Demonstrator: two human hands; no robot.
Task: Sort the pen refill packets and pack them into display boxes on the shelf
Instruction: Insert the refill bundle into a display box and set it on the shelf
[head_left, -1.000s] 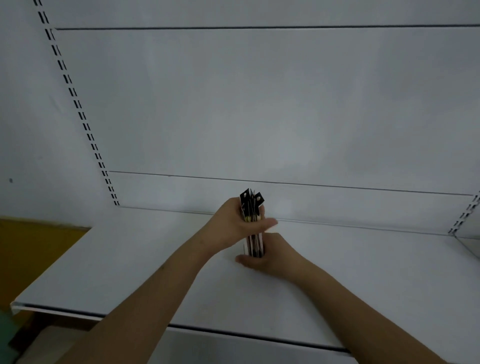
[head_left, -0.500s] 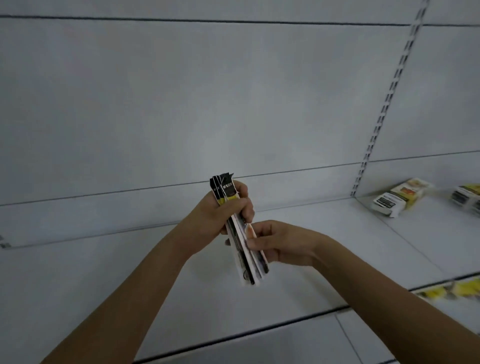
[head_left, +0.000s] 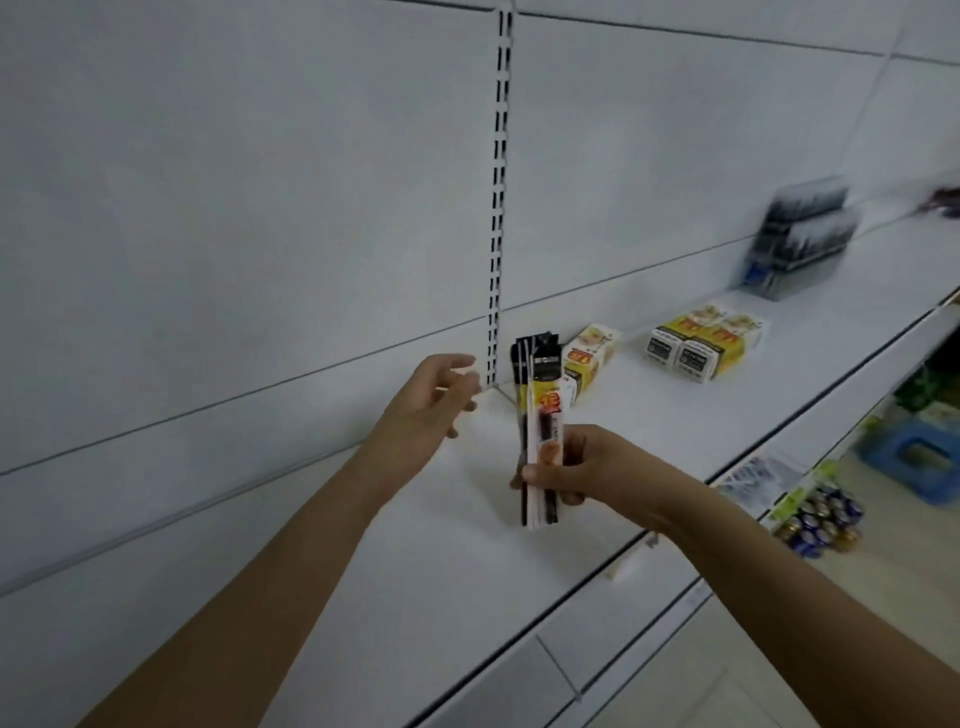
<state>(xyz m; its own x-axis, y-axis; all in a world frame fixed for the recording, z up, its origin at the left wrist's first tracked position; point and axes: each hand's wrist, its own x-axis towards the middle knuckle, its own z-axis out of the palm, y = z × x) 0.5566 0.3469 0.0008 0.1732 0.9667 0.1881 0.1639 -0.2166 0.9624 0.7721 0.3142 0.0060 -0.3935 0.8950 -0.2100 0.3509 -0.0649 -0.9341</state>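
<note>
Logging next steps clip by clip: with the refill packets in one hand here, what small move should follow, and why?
Probably carry the pen refill packets rightward toward the yellow display boxes lying on the shelf. The right hand alone pinches the upright stack near its lower end, the left hand hovers free beside it, and the nearest box sits just behind the stack.

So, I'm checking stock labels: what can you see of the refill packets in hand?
The packets are a thin stack of long, flat, glossy plastic sleeves, black at the top with a yellow-and-red label band, white and black below. They stand nearly upright above the shelf. The right hand pinches their lower half; the left hand is apart, touching nothing.
</note>
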